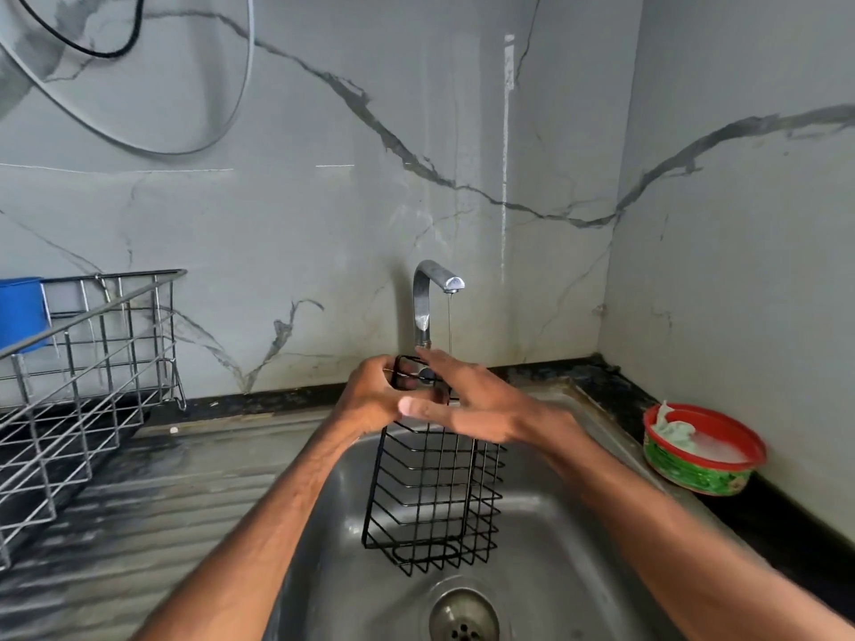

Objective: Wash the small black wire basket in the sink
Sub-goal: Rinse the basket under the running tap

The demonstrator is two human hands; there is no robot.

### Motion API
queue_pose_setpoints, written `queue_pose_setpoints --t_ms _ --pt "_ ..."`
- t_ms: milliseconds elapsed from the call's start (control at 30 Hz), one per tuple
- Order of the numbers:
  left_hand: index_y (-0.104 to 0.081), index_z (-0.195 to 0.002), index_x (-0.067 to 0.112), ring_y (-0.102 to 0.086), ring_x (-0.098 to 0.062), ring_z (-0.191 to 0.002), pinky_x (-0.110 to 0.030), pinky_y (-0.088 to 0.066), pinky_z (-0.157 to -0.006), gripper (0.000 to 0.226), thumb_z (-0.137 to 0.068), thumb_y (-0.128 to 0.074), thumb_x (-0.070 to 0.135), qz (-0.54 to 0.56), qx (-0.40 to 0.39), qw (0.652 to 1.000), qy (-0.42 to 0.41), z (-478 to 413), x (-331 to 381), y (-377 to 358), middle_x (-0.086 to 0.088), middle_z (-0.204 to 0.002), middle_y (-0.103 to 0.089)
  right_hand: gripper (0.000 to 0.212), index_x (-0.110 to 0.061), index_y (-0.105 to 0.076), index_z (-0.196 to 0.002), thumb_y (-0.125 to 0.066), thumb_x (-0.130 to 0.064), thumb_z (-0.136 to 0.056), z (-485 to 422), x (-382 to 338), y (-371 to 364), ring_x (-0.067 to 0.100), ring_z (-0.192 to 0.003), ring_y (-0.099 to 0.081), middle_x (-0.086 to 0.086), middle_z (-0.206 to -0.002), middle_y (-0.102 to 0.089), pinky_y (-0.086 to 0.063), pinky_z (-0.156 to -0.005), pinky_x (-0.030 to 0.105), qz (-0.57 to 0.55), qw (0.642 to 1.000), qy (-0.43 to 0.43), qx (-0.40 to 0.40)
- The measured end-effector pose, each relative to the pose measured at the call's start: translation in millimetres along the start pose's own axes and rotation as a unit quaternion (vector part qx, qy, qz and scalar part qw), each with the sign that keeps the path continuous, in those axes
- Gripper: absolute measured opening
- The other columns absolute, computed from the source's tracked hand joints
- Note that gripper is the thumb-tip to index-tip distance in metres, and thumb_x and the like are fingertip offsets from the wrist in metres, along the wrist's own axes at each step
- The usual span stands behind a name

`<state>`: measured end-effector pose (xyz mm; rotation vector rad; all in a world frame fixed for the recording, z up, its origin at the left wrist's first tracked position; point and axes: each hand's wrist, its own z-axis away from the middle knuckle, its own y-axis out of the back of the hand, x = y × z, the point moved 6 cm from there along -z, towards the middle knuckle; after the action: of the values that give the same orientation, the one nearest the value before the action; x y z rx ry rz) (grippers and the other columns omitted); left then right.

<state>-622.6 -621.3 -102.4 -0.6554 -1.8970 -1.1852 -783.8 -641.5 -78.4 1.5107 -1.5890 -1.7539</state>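
The small black wire basket (432, 497) hangs upright over the steel sink (546, 566), above the drain (464, 617). My left hand (374, 397) grips its top hook part, fingers curled round the wire. My right hand (467, 400) lies across the basket's upper rim with fingers straight, a little blurred. A thin stream of water falls from the chrome tap (430, 298) just behind my right hand.
A steel wire dish rack (88, 363) stands on the ribbed drainboard at left, with a blue container (21, 312) behind it. A red and green bowl of soapy water with a cloth (703, 448) sits on the dark counter at right. Marble wall behind.
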Motion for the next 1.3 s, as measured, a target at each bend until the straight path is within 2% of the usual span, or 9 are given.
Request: queue_pose_setpoints --t_ms 100,200,467,600,767,833,1000,1200,1300 --pt "-0.069 -0.102 0.017 -0.077 -0.023 -0.082 -0.048 -0.066 -0.073 0.049 -0.061 -0.091 0.033 0.005 0.020 1.000 -0.011 -2 0 4 -0.002 -0.092 -0.079 0.074 -0.029 -0.012 -0.162 -0.027 -0.069 -0.101 1 -7 5 0.011 -0.154 -0.013 -0.007 -0.168 -0.011 -0.013 -0.126 0.042 0.035 0.998 0.031 0.050" --pt "-0.071 -0.101 0.020 -0.078 -0.020 -0.082 -0.036 -0.066 -0.075 0.046 -0.064 -0.093 0.035 -0.006 0.023 0.999 -0.039 0 2 5 0.002 -0.087 -0.080 0.057 -0.029 -0.032 -0.156 -0.022 -0.056 -0.107 7 -3 15 0.017 -0.142 -0.042 -0.002 -0.160 -0.037 -0.034 -0.109 0.036 0.064 0.994 0.041 0.078" --pt "-0.069 -0.100 0.025 -0.072 0.005 -0.078 -0.010 -0.056 -0.069 0.040 -0.070 -0.096 0.032 -0.038 0.006 0.997 -0.070 4 8 -4 0.014 -0.086 -0.076 0.067 -0.016 -0.056 -0.137 -0.012 -0.057 -0.105 13 13 11 0.025 -0.124 -0.059 0.009 -0.134 -0.063 -0.044 -0.096 0.033 -0.016 0.998 -0.027 0.059" --pt "-0.069 -0.093 0.029 -0.074 -0.009 -0.082 -0.032 -0.064 -0.072 0.022 -0.076 -0.080 0.034 -0.085 -0.003 0.990 -0.113 3 19 -9 0.012 -0.087 -0.074 0.060 -0.019 -0.046 -0.145 -0.018 -0.056 -0.107 -2 -28 0 0.017 -0.128 -0.053 0.006 -0.146 -0.053 -0.041 -0.106 0.035 0.004 0.995 0.060 0.076" --pt "-0.069 -0.104 0.021 -0.073 -0.008 -0.089 -0.012 -0.055 -0.072 0.042 -0.072 -0.094 0.030 -0.020 0.046 0.996 -0.075 2 17 5 0.012 -0.094 -0.075 0.060 -0.025 -0.039 -0.154 -0.015 -0.054 -0.108 1 -12 17 0.019 -0.139 -0.046 0.004 -0.155 -0.046 -0.035 -0.113 0.041 -0.003 0.994 0.039 0.101" --pt "-0.069 -0.103 0.021 -0.074 -0.009 -0.091 -0.024 -0.061 -0.081 0.057 -0.060 -0.097 0.046 0.002 0.064 0.997 -0.046 2 13 11 0.011 -0.094 -0.077 0.066 -0.021 -0.045 -0.151 -0.012 -0.057 -0.106 6 11 22 0.024 -0.139 -0.047 0.009 -0.151 -0.050 -0.034 -0.114 0.042 -0.020 0.995 -0.009 0.099" --pt "-0.070 -0.099 0.024 -0.078 -0.011 -0.081 -0.045 -0.066 -0.078 0.071 -0.043 -0.088 0.064 0.027 0.068 0.997 0.016 5 12 13 0.012 -0.082 -0.080 0.060 -0.021 -0.062 -0.105 -0.016 -0.060 -0.106 6 27 17 0.019 -0.088 -0.064 0.005 -0.091 -0.068 -0.053 -0.086 0.046 -0.005 0.992 -0.018 0.123" --pt "-0.074 -0.082 0.022 -0.078 -0.016 -0.068 -0.044 -0.067 -0.075 0.040 -0.067 -0.092 0.054 0.039 0.097 0.994 0.046 2 20 19 0.004 -0.075 -0.079 0.050 -0.004 -0.060 -0.131 -0.031 -0.039 -0.109 4 -1 25 0.004 -0.111 -0.056 0.013 -0.134 -0.063 -0.038 -0.086 0.002 -0.084 0.983 0.057 0.155" --pt "-0.070 -0.080 0.015 -0.078 -0.016 -0.064 -0.036 -0.066 -0.066 0.042 -0.073 -0.092 0.051 0.036 0.098 0.992 0.065 5 24 19 0.003 -0.072 -0.078 0.052 -0.017 -0.054 -0.144 -0.033 -0.047 -0.108 4 3 26 -0.009 -0.127 -0.046 0.001 -0.147 -0.055 -0.034 -0.103 0.006 -0.099 0.982 0.066 0.148"
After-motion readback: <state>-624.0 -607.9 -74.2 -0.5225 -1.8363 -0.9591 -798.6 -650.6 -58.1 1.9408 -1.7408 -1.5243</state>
